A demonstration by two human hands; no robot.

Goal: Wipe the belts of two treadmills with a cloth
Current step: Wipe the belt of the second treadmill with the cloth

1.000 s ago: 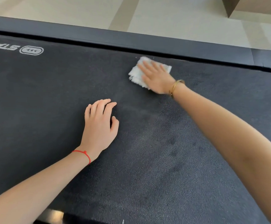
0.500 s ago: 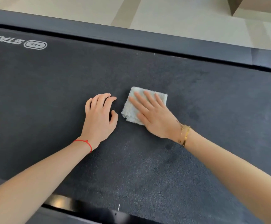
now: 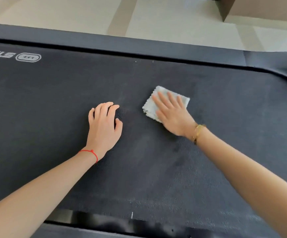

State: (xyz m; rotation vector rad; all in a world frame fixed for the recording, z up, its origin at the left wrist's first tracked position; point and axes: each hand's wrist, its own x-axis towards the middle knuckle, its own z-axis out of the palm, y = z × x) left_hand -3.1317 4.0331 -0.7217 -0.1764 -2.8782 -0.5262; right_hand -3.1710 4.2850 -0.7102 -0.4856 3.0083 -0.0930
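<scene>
Head view: right hand (image 3: 173,115) lies flat with fingers straight and spread, pressing the folded white cloth (image 3: 150,107) onto the dark treadmill belt (image 3: 53,109), right of centre. Left hand (image 3: 103,127) rests on the belt just left of the cloth (not touching it), fingers bent at the knuckles, holding nothing; red string bracelet (image 3: 89,152) on that wrist, gold bracelet (image 3: 197,133) on the right.

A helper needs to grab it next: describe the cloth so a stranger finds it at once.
Start at the dark treadmill belt filling the view. Right of centre, the right hand presses flat on the cloth. It is a small, pale, fluffy folded square, the only light thing on the belt.
</scene>
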